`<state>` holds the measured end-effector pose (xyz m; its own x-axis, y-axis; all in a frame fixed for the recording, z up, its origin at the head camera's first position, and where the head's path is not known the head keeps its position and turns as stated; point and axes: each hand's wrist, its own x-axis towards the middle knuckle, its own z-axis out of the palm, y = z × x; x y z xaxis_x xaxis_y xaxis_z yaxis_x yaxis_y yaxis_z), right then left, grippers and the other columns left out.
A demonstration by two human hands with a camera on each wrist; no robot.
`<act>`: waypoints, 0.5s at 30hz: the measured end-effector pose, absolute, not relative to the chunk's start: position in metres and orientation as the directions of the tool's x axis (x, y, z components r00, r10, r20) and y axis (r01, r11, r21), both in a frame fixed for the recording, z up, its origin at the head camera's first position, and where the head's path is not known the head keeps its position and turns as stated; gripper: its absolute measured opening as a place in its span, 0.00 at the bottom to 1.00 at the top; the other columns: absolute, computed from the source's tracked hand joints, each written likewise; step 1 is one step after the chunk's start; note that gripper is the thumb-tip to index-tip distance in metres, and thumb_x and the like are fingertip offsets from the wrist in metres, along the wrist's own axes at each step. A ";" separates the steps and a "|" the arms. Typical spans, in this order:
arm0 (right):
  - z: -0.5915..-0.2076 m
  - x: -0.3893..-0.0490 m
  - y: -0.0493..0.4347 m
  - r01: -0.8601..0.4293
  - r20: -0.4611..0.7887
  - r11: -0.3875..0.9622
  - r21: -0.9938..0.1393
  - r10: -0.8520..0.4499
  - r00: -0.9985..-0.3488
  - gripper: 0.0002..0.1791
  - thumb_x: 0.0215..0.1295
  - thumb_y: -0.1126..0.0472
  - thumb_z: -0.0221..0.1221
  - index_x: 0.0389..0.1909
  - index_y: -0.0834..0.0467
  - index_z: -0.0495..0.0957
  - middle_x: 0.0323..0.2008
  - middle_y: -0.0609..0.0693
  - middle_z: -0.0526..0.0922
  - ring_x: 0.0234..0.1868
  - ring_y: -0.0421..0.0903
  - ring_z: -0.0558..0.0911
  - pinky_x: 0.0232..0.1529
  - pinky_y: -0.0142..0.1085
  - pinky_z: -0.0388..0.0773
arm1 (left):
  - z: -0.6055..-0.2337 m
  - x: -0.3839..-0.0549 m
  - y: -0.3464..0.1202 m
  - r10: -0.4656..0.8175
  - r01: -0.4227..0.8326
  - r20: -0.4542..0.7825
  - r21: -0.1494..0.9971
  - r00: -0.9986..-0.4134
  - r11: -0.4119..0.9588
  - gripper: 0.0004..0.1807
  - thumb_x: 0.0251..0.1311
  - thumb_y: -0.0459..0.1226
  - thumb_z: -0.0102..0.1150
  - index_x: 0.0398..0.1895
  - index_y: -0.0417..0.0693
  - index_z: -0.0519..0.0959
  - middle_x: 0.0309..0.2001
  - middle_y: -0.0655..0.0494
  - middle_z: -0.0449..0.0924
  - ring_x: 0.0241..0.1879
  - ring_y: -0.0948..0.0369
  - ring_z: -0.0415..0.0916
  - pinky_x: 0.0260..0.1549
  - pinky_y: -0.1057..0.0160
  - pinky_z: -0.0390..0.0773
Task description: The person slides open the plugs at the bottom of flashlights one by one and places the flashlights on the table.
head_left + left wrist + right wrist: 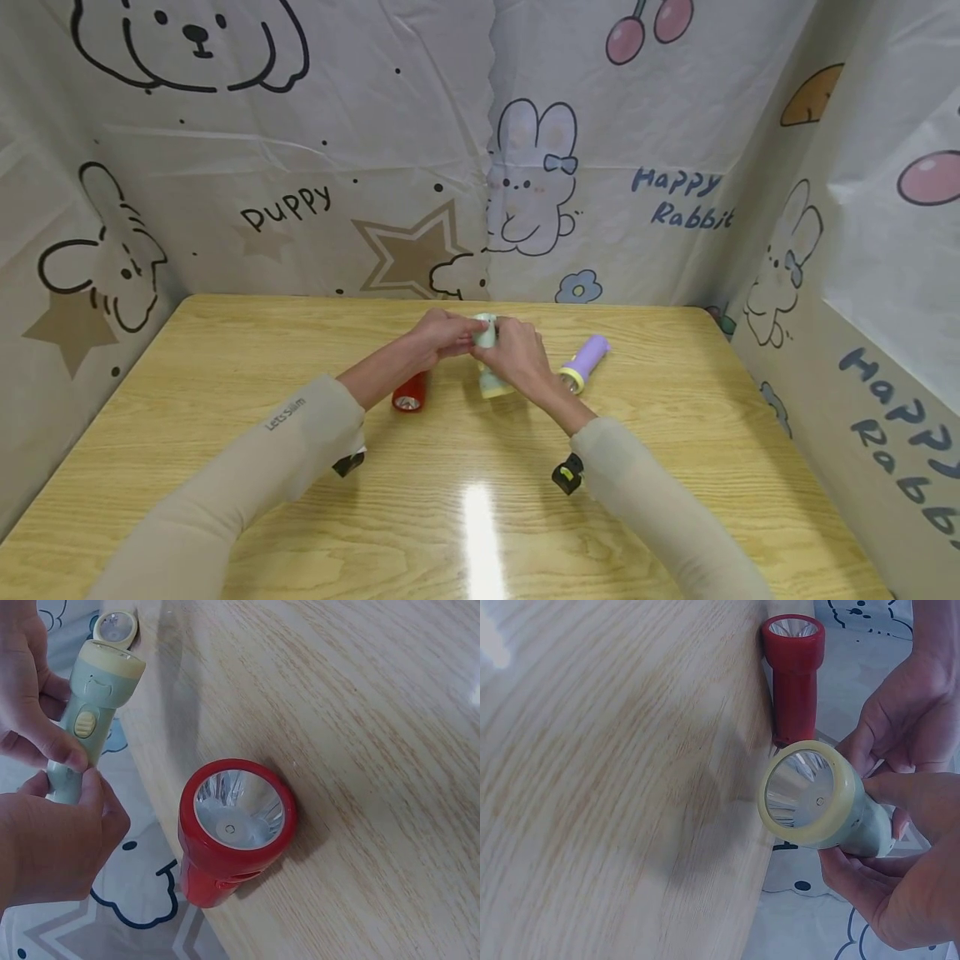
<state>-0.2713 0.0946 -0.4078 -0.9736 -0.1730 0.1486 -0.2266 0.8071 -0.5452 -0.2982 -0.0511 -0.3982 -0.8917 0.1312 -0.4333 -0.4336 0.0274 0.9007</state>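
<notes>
A pale green flashlight [492,386] with a cream-yellow head ring and slide switch is held above the table between both hands. Its lens end points toward me, and the lens faces the camera in the right wrist view. My right hand [517,354] grips the body, with the thumb beside the switch in the left wrist view. At the tail end, my left hand [442,333] pinches the flashlight with thumb and fingers. A red flashlight [408,393] lies on the table near my left hand. To the right of my right hand lies a purple flashlight [588,358] with a yellow ring.
The wood-grain table [262,367] is bordered at the back and sides by printed cloth [420,150]. Black wrist devices [567,475] hang beneath both sleeves. A bright light reflection shows on the table's front middle.
</notes>
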 end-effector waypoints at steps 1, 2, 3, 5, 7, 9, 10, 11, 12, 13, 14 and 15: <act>-0.408 -0.272 0.094 -0.224 0.146 0.805 -0.550 -0.171 -0.974 0.19 0.58 0.55 0.71 0.44 0.64 0.83 0.27 0.52 0.82 0.23 0.44 0.79 0.21 0.33 0.78 | -0.399 -0.299 -0.051 0.130 -0.432 -0.432 0.901 -0.893 0.025 0.20 0.64 0.33 0.65 0.56 0.28 0.77 0.52 0.38 0.81 0.41 0.56 0.84 0.40 0.68 0.83; -0.408 -0.272 0.094 -0.222 0.144 0.802 -0.554 -0.170 -0.975 0.19 0.58 0.55 0.71 0.44 0.64 0.83 0.27 0.52 0.82 0.23 0.44 0.79 0.21 0.33 0.78 | -0.399 -0.299 -0.051 0.131 -0.430 -0.429 0.903 -0.894 0.024 0.21 0.64 0.33 0.65 0.56 0.28 0.77 0.52 0.38 0.81 0.41 0.56 0.84 0.40 0.68 0.83; -0.408 -0.272 0.094 -0.220 0.143 0.801 -0.558 -0.168 -0.975 0.19 0.58 0.55 0.71 0.44 0.64 0.83 0.27 0.52 0.82 0.23 0.44 0.79 0.21 0.33 0.78 | -0.399 -0.300 -0.052 0.132 -0.430 -0.429 0.903 -0.894 0.024 0.21 0.64 0.33 0.65 0.56 0.28 0.77 0.52 0.38 0.81 0.41 0.56 0.84 0.40 0.68 0.83; -0.409 -0.273 0.093 -0.214 0.139 0.799 -0.561 -0.164 -0.977 0.18 0.58 0.55 0.71 0.44 0.64 0.83 0.27 0.51 0.82 0.23 0.44 0.79 0.21 0.33 0.78 | -0.400 -0.301 -0.052 0.134 -0.430 -0.428 0.903 -0.894 0.018 0.21 0.65 0.32 0.65 0.57 0.28 0.77 0.52 0.37 0.81 0.41 0.56 0.84 0.40 0.68 0.83; -0.409 -0.273 0.092 -0.210 0.138 0.801 -0.560 -0.160 -0.978 0.18 0.58 0.55 0.71 0.43 0.63 0.83 0.26 0.51 0.82 0.23 0.44 0.79 0.22 0.34 0.77 | -0.400 -0.301 -0.052 0.134 -0.428 -0.427 0.903 -0.894 0.019 0.20 0.65 0.32 0.64 0.57 0.28 0.77 0.52 0.37 0.80 0.40 0.57 0.84 0.40 0.68 0.83; -0.410 -0.274 0.092 -0.204 0.135 0.804 -0.558 -0.155 -0.979 0.18 0.58 0.54 0.72 0.41 0.63 0.83 0.26 0.50 0.81 0.22 0.44 0.78 0.22 0.34 0.77 | -0.400 -0.301 -0.052 0.133 -0.426 -0.426 0.904 -0.895 0.029 0.20 0.65 0.33 0.64 0.56 0.28 0.77 0.52 0.38 0.81 0.39 0.58 0.84 0.40 0.68 0.83; -0.410 -0.274 0.092 -0.203 0.135 0.805 -0.557 -0.153 -0.979 0.18 0.57 0.54 0.72 0.41 0.63 0.83 0.25 0.50 0.81 0.22 0.44 0.78 0.22 0.34 0.77 | -0.400 -0.301 -0.052 0.132 -0.424 -0.425 0.905 -0.896 0.034 0.20 0.65 0.33 0.64 0.56 0.28 0.78 0.51 0.38 0.81 0.38 0.59 0.84 0.40 0.68 0.83; -0.410 -0.274 0.091 -0.201 0.134 0.806 -0.556 -0.152 -0.979 0.17 0.57 0.54 0.72 0.40 0.63 0.83 0.25 0.50 0.81 0.22 0.44 0.78 0.22 0.34 0.76 | -0.400 -0.301 -0.053 0.130 -0.422 -0.424 0.906 -0.896 0.039 0.20 0.65 0.33 0.64 0.56 0.28 0.78 0.50 0.39 0.82 0.37 0.59 0.84 0.39 0.68 0.83; -0.411 -0.274 0.091 -0.200 0.134 0.807 -0.556 -0.150 -0.980 0.17 0.57 0.54 0.72 0.39 0.63 0.83 0.24 0.50 0.81 0.22 0.44 0.78 0.21 0.35 0.76 | -0.400 -0.301 -0.053 0.129 -0.420 -0.422 0.906 -0.897 0.045 0.20 0.65 0.33 0.64 0.55 0.28 0.78 0.48 0.39 0.82 0.35 0.60 0.84 0.39 0.68 0.83; -0.411 -0.274 0.091 -0.201 0.135 0.807 -0.556 -0.151 -0.979 0.17 0.57 0.54 0.72 0.38 0.62 0.83 0.24 0.50 0.80 0.22 0.44 0.78 0.21 0.34 0.76 | -0.401 -0.301 -0.053 0.129 -0.418 -0.421 0.907 -0.898 0.049 0.19 0.65 0.33 0.64 0.55 0.28 0.78 0.47 0.40 0.83 0.34 0.61 0.83 0.39 0.68 0.83; -0.411 -0.274 0.091 -0.201 0.134 0.805 -0.558 -0.151 -0.979 0.16 0.57 0.53 0.71 0.37 0.62 0.83 0.24 0.50 0.80 0.22 0.44 0.78 0.21 0.34 0.76 | -0.401 -0.301 -0.053 0.130 -0.418 -0.421 0.907 -0.898 0.053 0.19 0.65 0.33 0.64 0.55 0.28 0.79 0.45 0.41 0.83 0.33 0.62 0.83 0.39 0.67 0.83; -0.412 -0.274 0.091 -0.201 0.134 0.802 -0.562 -0.151 -0.979 0.16 0.57 0.53 0.71 0.37 0.62 0.82 0.23 0.50 0.80 0.21 0.44 0.78 0.21 0.34 0.76 | -0.401 -0.301 -0.053 0.133 -0.416 -0.420 0.908 -0.898 0.055 0.19 0.65 0.33 0.65 0.54 0.28 0.79 0.44 0.42 0.84 0.32 0.62 0.83 0.39 0.67 0.83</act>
<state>-0.2741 0.0906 -0.4119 -0.9794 -0.1514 0.1337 -0.2008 0.8024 -0.5620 -0.3010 -0.0533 -0.4009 -0.8978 0.1325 -0.4199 -0.4163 0.0552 0.9076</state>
